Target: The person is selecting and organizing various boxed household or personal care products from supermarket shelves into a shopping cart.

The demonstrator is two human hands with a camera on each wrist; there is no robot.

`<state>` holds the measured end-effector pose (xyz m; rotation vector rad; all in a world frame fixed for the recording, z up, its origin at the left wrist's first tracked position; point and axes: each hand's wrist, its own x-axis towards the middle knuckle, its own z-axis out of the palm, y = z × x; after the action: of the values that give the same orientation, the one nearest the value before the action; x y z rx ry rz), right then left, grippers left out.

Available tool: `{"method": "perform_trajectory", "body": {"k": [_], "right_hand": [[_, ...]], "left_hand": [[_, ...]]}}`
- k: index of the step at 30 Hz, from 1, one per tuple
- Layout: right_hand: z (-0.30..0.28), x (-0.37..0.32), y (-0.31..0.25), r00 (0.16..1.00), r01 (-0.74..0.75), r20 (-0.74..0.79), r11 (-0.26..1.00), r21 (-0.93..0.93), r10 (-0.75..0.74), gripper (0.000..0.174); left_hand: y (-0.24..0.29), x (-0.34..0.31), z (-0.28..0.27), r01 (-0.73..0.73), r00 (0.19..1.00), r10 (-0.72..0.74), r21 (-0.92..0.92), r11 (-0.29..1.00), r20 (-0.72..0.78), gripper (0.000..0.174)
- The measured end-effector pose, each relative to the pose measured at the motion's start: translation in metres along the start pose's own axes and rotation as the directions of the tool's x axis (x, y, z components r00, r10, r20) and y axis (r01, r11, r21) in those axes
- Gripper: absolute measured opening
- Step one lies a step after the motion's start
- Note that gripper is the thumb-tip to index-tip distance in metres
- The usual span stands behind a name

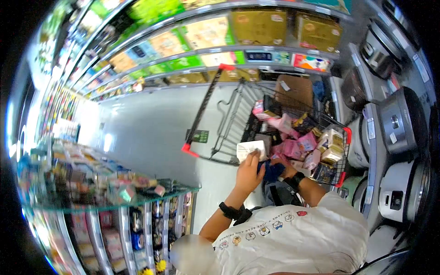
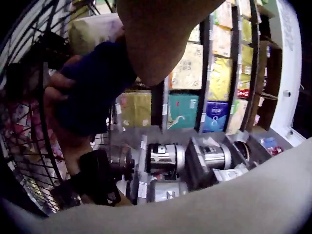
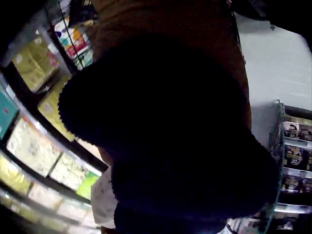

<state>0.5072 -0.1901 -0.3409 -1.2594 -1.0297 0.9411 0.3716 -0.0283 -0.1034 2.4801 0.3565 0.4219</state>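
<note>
White packet (image 1: pixel 250 149), pinched by the left hand (image 1: pixel 249 173), is risking slipping past the cart (image 1: pixel 228 133) at its six o'clock rim; right hand (image 1: pixel 285 168) is gripping blue cloth (image 1: pixel 273 173).

White packet (image 1: pixel 250 150), seemingly dark-blue cloth (image 1: pixel 273 171), pink packs (image 1: pixel 293 147), black red-cornered cart (image 1: pixel 205 106).

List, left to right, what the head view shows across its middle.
Glass shelf of goods → cart handle → white packet in the left hand → blue item in the right hand → rice cookers.
</note>
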Motion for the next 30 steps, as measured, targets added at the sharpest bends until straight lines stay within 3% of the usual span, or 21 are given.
{"method": "perform_trajectory", "body": {"k": [2,6,12,15,20,24,25,26,30], "right_hand": [[0.028,-0.010,-0.027,0.982,-0.118,0.178,0.939,0.323,0.062,0.056],[0.109,-0.015,-0.090,0.906,-0.343,0.388,0.827,0.446,0.167,0.051],[0.264,-0.011,-0.144,0.722,-0.556,0.654,0.750,0.358,0.223,0.045],[0.333,-0.007,-0.163,0.615,-0.590,0.762,0.759,0.276,0.200,0.042],[0.410,0.009,-0.194,0.482,-0.563,0.863,0.809,0.170,0.154,0.039],[0.441,0.033,-0.203,0.426,-0.478,0.903,0.861,0.171,0.058,0.041],[0.448,0.045,-0.206,0.364,-0.682,0.913,0.720,0.129,0.182,0.047],[0.454,0.054,-0.210,0.347,-0.694,0.919,0.710,0.118,0.187,0.047],[0.476,0.094,-0.228,0.339,-0.584,0.933,0.805,0.104,0.125,0.050]], "left_hand": [[0.008,-0.041,-0.020,-0.032,0.996,0.035,0.041,0.999,-0.078,0.043],[0.031,-0.130,-0.067,-0.033,0.975,0.064,0.146,0.989,-0.211,0.039],[0.062,-0.271,-0.134,0.139,0.943,-0.026,0.323,0.936,-0.332,0.037],[0.065,-0.328,-0.163,0.287,0.892,-0.104,0.375,0.881,-0.440,0.039],[0.080,-0.387,-0.205,0.463,0.707,-0.090,0.362,0.809,-0.702,0.043],[0.075,-0.405,-0.227,0.531,0.566,-0.025,0.342,0.775,-0.824,0.044],[0.070,-0.406,-0.233,0.529,0.562,0.027,0.385,0.757,-0.827,0.043],[0.064,-0.406,-0.238,0.528,0.557,0.078,0.425,0.736,-0.827,0.041],[0.045,-0.392,-0.249,0.638,0.457,0.300,0.544,0.545,-0.837,0.036]]}}
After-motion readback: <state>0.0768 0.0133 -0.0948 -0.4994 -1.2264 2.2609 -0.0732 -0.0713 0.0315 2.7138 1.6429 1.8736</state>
